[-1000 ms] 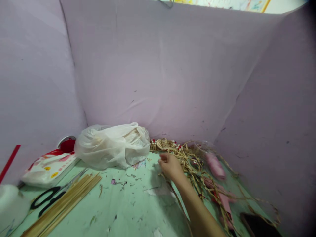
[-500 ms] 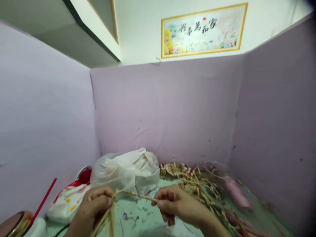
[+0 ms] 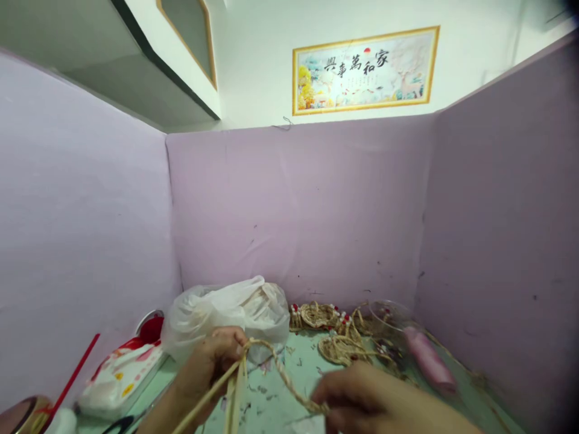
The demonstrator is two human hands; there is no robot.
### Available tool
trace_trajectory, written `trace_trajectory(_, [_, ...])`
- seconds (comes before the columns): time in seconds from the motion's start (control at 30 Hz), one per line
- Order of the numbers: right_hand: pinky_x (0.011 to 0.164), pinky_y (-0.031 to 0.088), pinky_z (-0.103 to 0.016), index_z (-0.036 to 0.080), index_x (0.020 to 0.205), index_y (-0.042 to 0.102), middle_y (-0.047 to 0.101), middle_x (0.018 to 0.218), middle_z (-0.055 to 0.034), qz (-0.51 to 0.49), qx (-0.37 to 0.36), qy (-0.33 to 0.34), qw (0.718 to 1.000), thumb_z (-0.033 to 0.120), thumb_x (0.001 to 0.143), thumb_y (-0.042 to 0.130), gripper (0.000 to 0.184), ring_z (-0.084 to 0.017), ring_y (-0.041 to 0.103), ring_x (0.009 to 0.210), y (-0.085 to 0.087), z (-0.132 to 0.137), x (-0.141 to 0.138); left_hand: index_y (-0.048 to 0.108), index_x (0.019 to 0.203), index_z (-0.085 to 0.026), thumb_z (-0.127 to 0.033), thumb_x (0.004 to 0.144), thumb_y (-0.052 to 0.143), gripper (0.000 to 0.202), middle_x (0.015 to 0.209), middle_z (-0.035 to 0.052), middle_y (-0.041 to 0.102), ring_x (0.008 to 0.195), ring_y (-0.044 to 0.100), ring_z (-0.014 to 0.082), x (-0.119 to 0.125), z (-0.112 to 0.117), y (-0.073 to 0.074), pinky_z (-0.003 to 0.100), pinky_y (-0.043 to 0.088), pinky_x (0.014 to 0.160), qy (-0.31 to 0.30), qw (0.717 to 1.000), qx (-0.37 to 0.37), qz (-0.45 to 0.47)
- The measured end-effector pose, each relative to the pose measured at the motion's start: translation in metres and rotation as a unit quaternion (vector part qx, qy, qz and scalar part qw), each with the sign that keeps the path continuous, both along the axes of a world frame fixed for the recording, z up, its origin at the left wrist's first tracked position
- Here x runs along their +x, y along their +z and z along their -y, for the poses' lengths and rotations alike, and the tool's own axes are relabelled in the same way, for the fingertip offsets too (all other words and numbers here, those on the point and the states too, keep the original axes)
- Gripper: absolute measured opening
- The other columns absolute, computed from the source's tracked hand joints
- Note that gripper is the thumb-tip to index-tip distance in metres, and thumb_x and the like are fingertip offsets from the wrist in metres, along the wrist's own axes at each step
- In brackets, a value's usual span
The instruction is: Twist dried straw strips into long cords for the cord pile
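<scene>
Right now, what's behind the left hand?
Behind the left hand is the white bag, then the lilac wall. The hand covers part of the bag's lower front, so that's hidden.

The right hand point(image 3: 357, 395) is blurred. The scissors point(image 3: 126, 421) and the pale strands point(image 3: 231, 401) are cut off by the bottom edge; the contents of the plastic bag point(image 3: 203, 313) are partly obscured.

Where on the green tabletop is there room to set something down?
Mainly the scrap-strewn middle of the tabletop, between the white bag and the woven coils, beyond the right hand. It is crowded at left around the white packet and at right around the pink roll.
</scene>
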State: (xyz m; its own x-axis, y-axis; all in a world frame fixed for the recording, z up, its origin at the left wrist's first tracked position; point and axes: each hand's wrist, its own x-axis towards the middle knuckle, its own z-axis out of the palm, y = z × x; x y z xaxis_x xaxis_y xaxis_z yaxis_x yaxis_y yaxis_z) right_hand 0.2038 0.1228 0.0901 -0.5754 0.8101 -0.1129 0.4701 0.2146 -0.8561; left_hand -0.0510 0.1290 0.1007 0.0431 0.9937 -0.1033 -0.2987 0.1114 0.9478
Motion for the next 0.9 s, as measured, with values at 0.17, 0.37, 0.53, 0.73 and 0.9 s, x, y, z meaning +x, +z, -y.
trace_trajectory(0.17, [0.051, 0.039, -0.021, 0.018, 0.087, 0.059, 0.061, 0.06, -0.0012, -0.069, -0.109, 0.005, 0.992, 0.018, 0.067, 0.048, 0.022, -0.01, 0.053, 0.051, -0.022, -0.025, -0.058, 0.048, 0.049, -0.015, -0.025, 0.047, 0.049, 0.011, 0.037, -0.0086, 0.026, 0.036, 0.015, 0.0027, 0.001, -0.009, -0.014, 0.017, 0.009, 0.036, 0.029, 0.993, 0.001, -0.111])
trace_trajectory(0.37, [0.049, 0.04, -0.02, 0.012, 0.087, 0.055, 0.057, 0.057, 0.0, -0.24, -0.204, 0.072, 0.946, 0.032, 0.065, 0.057, 0.029, -0.008, 0.051, 0.045, -0.01, -0.025, -0.064, 0.037, 0.046, -0.017, -0.027, 0.051, 0.049, 0.017, 0.04, -0.0089, 0.023, 0.039, 0.017, 0.0028, -0.001, -0.012, -0.02, 0.017, 0.01, 0.041, 0.083, 0.979, 0.023, -0.183])
trace_trajectory(0.53, [0.031, 0.028, -0.016, 0.013, 0.088, 0.053, 0.055, 0.063, 0.0005, -0.325, -0.121, -0.152, 0.925, 0.036, 0.062, 0.059, 0.035, -0.004, 0.04, 0.035, -0.02, -0.04, -0.073, 0.041, 0.047, -0.016, -0.027, 0.054, 0.047, 0.014, 0.04, -0.0076, 0.027, 0.04, 0.018, 0.0035, 0.005, -0.01, -0.019, 0.018, 0.011, 0.041, 0.098, 0.964, 0.049, -0.241])
trace_trajectory(0.73, [0.028, 0.03, -0.019, 0.015, 0.068, 0.053, 0.054, 0.067, -0.0015, -0.217, -0.026, -0.3, 0.929, 0.032, 0.059, 0.058, 0.021, -0.008, 0.046, 0.036, -0.064, -0.06, -0.096, 0.042, 0.046, -0.017, -0.023, 0.059, 0.045, 0.014, 0.044, -0.0036, 0.033, 0.045, 0.03, 0.0071, 0.013, 0.003, -0.021, 0.02, 0.022, 0.044, 0.124, 0.893, 0.195, -0.388])
trace_trajectory(0.9, [0.033, 0.025, -0.017, 0.012, 0.062, 0.058, 0.048, 0.052, -0.0007, -0.243, -0.137, -0.153, 0.948, 0.053, 0.067, 0.048, 0.043, -0.009, 0.045, 0.043, -0.071, -0.05, -0.107, 0.056, 0.054, -0.019, -0.012, 0.058, 0.045, 0.014, 0.052, 0.0004, 0.052, 0.049, 0.043, 0.0099, 0.024, 0.002, -0.047, 0.022, 0.029, 0.05, -0.019, 0.747, 0.341, -0.571])
